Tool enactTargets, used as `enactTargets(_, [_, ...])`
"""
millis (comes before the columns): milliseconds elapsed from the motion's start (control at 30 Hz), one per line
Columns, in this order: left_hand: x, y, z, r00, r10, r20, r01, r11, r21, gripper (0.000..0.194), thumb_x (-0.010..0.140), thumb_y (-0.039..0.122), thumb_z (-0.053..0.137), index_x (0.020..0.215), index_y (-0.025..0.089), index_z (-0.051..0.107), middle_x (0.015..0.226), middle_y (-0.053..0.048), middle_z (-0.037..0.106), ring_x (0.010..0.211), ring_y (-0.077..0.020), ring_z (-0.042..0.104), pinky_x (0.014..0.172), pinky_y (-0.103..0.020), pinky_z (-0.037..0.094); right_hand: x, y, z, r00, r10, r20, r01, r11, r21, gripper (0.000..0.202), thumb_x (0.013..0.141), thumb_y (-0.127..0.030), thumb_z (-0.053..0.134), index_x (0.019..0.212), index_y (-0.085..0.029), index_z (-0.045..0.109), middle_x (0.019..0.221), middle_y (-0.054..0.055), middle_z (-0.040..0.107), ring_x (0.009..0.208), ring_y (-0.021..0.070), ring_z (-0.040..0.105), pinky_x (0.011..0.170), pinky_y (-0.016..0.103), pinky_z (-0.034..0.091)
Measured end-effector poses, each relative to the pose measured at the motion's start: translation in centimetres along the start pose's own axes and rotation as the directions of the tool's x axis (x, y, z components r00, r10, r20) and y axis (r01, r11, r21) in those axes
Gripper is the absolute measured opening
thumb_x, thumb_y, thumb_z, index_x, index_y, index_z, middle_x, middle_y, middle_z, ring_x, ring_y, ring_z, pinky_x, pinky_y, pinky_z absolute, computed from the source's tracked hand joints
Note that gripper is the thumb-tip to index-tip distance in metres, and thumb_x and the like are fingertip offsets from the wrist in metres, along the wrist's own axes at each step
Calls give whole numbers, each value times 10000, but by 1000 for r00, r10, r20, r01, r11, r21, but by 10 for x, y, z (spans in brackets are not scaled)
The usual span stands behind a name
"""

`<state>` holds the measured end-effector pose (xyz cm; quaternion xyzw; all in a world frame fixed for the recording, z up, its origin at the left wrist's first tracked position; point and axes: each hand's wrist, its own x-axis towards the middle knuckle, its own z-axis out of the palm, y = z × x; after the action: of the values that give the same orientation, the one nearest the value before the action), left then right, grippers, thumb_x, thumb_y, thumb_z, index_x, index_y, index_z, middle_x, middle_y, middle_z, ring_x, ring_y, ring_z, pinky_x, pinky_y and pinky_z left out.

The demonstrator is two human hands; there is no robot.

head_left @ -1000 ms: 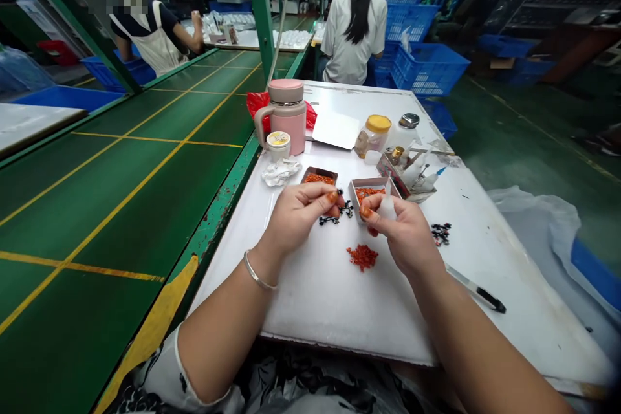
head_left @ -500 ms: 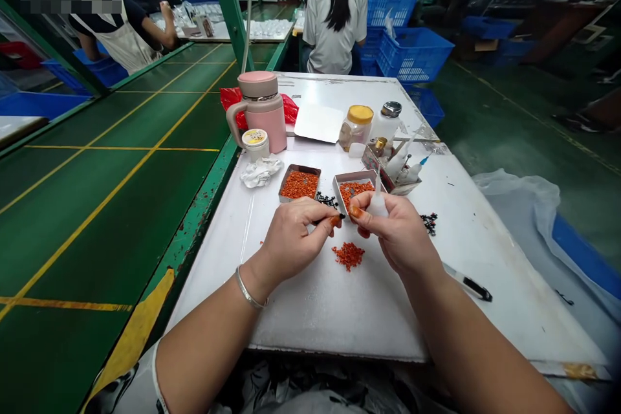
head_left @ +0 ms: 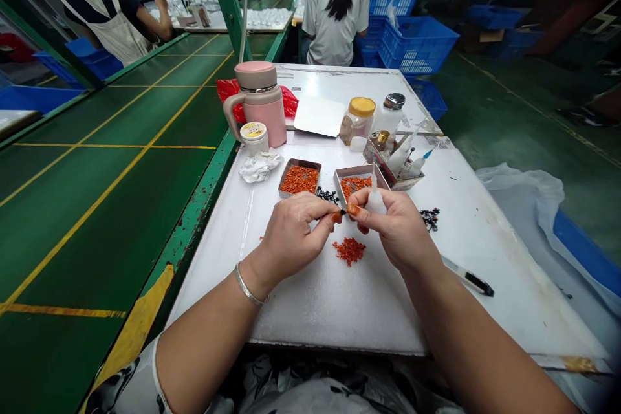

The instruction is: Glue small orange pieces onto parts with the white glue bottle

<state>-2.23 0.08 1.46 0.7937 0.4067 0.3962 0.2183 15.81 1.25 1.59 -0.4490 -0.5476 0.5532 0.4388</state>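
My left hand (head_left: 298, 226) is closed in a pinch on a small black part (head_left: 343, 211) that pokes out past the fingertips. Close beside it, my right hand (head_left: 395, 223) grips a white squeeze bottle (head_left: 375, 200), nozzle up, while its thumb and forefinger pinch near the black part; whether a tiny piece sits between them I cannot make out. Below the hands lies a loose pile of orange bits (head_left: 349, 250). Beyond them stand a dark tray (head_left: 280, 193) and a pale tray (head_left: 338, 176), both holding orange bits. Small black parts (head_left: 326, 195) lie between the trays.
A pink mug (head_left: 264, 107), a small tub (head_left: 254, 137) and crumpled tissue (head_left: 261, 166) stand at the left. Jars (head_left: 359, 119) and a box of bottles (head_left: 395, 165) stand behind. More black parts (head_left: 430, 218) and a marker (head_left: 478, 283) lie right. A conveyor (head_left: 97, 207) runs alongside; two people sit beyond.
My right fingertips have come slightly closer to the black part in my left hand. The whole view has shifted a little; the grips look the same.
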Motion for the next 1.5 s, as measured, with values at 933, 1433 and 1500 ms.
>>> enactTargets(933, [1, -1, 1, 995, -64, -82, 60, 997, -49, 201, 877, 141, 562, 761, 189, 719, 689, -18, 725, 712, -176, 642, 734, -313, 464, -8, 8, 18, 966, -173, -193, 158, 983, -89, 177, 837, -361, 679, 833, -199, 609, 656, -34, 545, 567, 114, 472, 544, 264, 377])
enactTargets(1433, [4, -1, 1, 940, -312, 137, 324, 696, -640, 190, 861, 274, 641, 752, 143, 724, 665, -29, 658, 677, -141, 603, 689, -264, 486, -19, -5, 18, 867, -451, -214, 324, 835, -445, 89, 849, -301, 679, 856, -219, 714, 827, 27, 725, 779, 189, 658, 731, 322, 503])
enactTargets(1500, [4, -2, 2, 933, -323, 161, 340, 637, -692, 185, 846, 287, 662, 748, 142, 723, 666, -31, 648, 667, -138, 593, 675, -262, 489, -19, -4, 18, 863, -461, -204, 335, 827, -451, 86, 851, -292, 676, 876, -219, 716, 836, 29, 726, 778, 190, 662, 734, 325, 506])
